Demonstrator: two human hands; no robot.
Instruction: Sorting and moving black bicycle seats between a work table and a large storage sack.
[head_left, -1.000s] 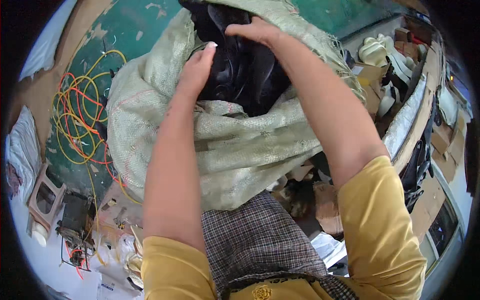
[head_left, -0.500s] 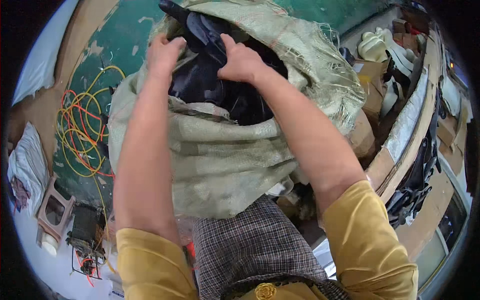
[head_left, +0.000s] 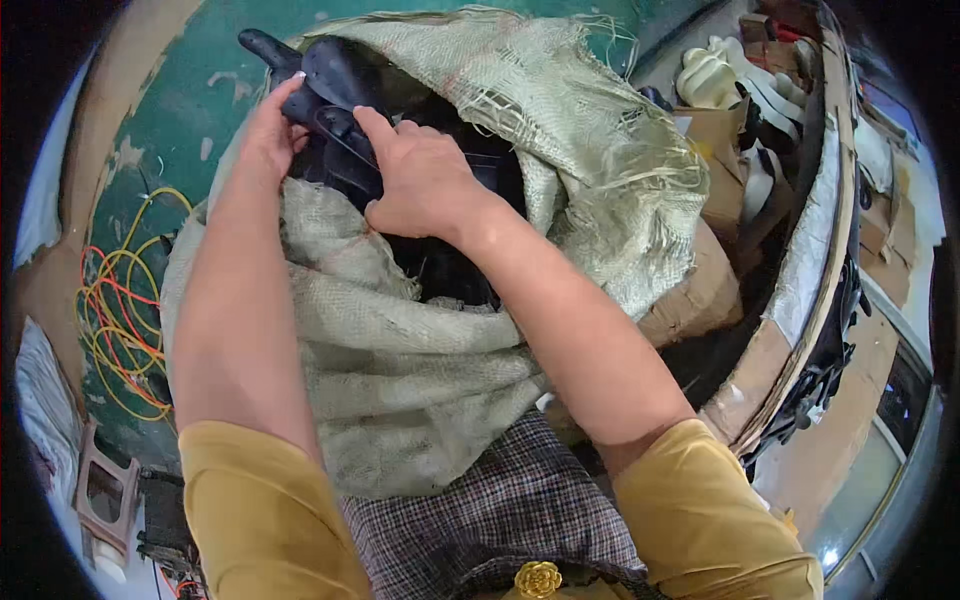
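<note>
Coiled wires (head_left: 120, 310) lie on the floor at far left. The left hand (head_left: 268, 135) and right hand (head_left: 420, 180) both grip a black part (head_left: 335, 80) at the mouth of the woven sack (head_left: 420, 370), which holds more black parts. Cardboard boxes (head_left: 720, 150) stand to the right.

Short mustard-yellow sleeves (head_left: 270, 500), checked grey garment (head_left: 500, 510).

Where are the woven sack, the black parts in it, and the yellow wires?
Woven sack (head_left: 420, 400), head view, its front wall.
Black parts (head_left: 340, 75), head view, top piece.
Yellow wires (head_left: 125, 300), head view, coil's middle.
</note>
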